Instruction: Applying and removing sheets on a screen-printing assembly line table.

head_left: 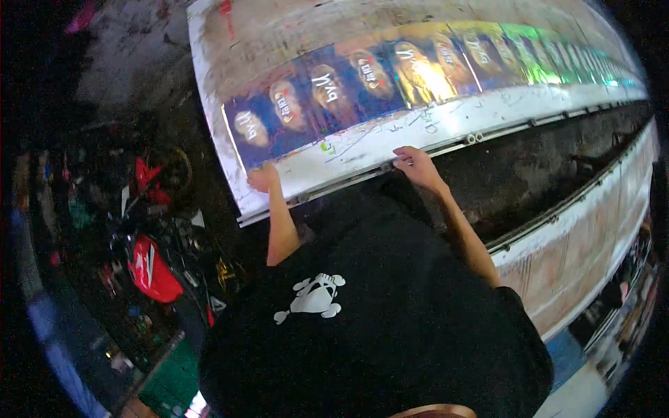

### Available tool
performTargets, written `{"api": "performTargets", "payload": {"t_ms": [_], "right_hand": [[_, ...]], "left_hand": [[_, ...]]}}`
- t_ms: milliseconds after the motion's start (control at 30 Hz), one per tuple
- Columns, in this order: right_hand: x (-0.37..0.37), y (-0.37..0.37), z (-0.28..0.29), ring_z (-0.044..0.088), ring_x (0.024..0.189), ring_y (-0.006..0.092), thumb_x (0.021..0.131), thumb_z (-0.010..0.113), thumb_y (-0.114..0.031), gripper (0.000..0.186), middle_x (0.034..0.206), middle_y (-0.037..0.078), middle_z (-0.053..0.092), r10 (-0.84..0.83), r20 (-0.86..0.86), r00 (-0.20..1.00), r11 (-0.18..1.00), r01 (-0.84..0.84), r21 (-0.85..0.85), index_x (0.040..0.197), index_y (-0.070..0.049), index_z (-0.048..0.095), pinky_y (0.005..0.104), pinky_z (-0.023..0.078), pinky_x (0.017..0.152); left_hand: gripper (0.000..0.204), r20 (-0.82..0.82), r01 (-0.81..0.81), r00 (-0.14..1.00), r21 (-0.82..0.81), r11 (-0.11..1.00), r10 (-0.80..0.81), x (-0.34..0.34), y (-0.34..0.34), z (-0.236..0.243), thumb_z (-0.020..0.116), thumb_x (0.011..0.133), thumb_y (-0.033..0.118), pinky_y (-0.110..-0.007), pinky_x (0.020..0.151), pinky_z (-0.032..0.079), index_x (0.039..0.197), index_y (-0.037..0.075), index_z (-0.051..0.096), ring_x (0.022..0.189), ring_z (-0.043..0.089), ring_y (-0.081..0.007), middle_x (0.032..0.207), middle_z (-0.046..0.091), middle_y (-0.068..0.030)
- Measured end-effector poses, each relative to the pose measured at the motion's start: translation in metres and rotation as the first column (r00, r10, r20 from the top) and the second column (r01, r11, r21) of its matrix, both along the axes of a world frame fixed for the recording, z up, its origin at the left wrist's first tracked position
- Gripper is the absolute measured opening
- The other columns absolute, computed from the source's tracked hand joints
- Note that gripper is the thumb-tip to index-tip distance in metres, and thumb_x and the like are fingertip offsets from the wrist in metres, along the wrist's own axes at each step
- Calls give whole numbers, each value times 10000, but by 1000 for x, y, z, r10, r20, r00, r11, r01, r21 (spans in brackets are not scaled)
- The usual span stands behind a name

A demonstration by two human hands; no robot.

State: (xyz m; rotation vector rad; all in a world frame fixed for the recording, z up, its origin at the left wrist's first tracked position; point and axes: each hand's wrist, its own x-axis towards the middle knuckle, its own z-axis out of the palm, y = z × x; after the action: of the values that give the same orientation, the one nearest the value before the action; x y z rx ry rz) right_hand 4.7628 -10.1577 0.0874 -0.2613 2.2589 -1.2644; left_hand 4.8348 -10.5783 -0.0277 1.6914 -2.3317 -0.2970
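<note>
A long strip of shiny printed film (306,97), blue at the near end and gold and green farther off, lies along a white-edged work table (348,157). My left hand (263,178) rests at the lower left corner of the strip, its fingers curled down toward the tabletop. Whatever may be under those fingers is hidden. At the table's near edge, by the metal rail (474,139), my right hand (414,167) has its thumb and fingers drawn together. Anything between them is too small to make out.
A second long table (578,244) runs along the right, across a dark gap. To the left, on the floor, stands a red and black motorcycle (155,272) amid dark clutter. A green panel (171,380) shows at the lower left.
</note>
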Motion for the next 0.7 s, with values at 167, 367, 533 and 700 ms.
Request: {"api": "performTargets", "payload": {"t_ms": [167,367,533,700], "right_hand": [[-28,-20,0,614,855,216,781,633,-171,308,981,123,629,250,5,968,967,-249,-50,1046,-21,589,331,484,750],[-37,-39,-4,610,842,185,787,620,-149,297,970,107,630,396,-13,918,914,-395,-93,1049,-15,582,304,478,754],[-39,-61,-14,628,813,215,756,649,-176,292,923,117,645,284,38,958,953,-278,-120,991,-9,603,320,487,720],[-31,-132,-30,625,766,195,745,661,-177,281,873,107,650,284,89,955,955,-274,-113,963,-6,619,306,489,688]], "left_hand": [[482,-170,-12,983,323,946,71,18,-37,-14,721,624,336,-449,735,481,830,-84,606,829,608,-386,883,610,-273],[314,135,-30,991,248,968,-4,33,-67,10,752,589,294,-407,716,502,748,37,670,819,628,-320,864,650,-165],[314,-69,67,996,135,989,-58,31,-89,9,726,590,256,-403,760,493,790,24,657,834,625,-330,880,646,-178],[598,100,-28,995,302,953,-2,34,-123,-14,756,579,461,-385,701,507,822,-66,610,798,628,-326,846,631,-215]]}}
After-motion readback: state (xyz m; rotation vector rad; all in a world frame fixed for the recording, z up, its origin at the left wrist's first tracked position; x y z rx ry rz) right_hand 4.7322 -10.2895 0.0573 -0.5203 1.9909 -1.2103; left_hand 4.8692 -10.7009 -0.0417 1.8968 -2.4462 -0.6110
